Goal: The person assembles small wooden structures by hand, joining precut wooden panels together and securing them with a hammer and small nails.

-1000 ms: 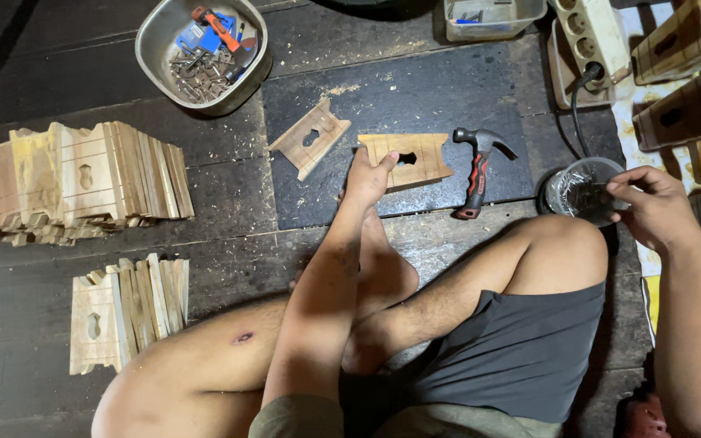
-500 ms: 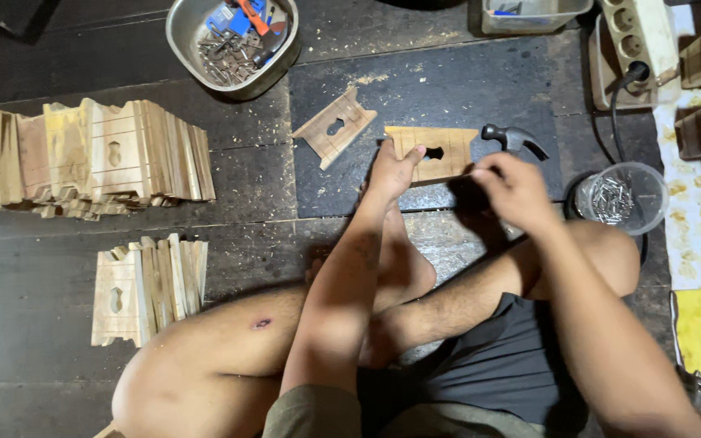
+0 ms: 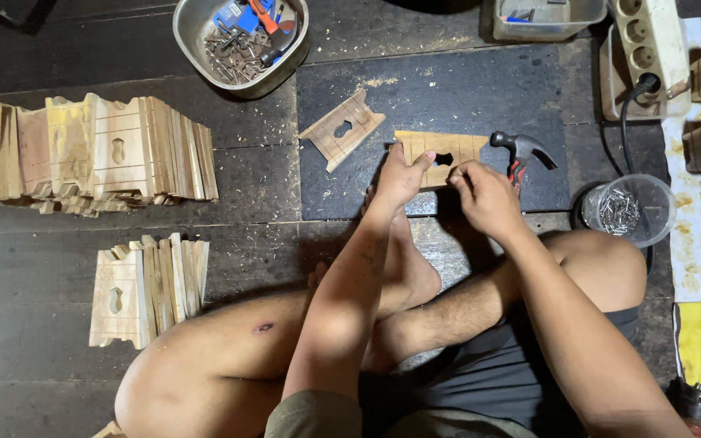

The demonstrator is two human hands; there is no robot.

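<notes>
A flat wooden piece with a keyhole cut-out lies on a dark mat. My left hand presses down on its left end, thumb up against the edge. My right hand is at the piece's lower right edge. Its fingertips are pinched together on what looks like a small nail, too small to see clearly. A hammer with a red and black handle lies on the mat just right of the piece, untouched. A second, similar wooden piece lies tilted to the left.
A clear tub of nails stands at the right, by my knee. A metal bowl of screws and tools sits at the top. Stacks of cut wooden pieces stand on the left. A power strip is at the top right.
My right hand came away from the tub of nails and moved left to the wooden piece, fingers pinched. My left hand stayed on the piece.
</notes>
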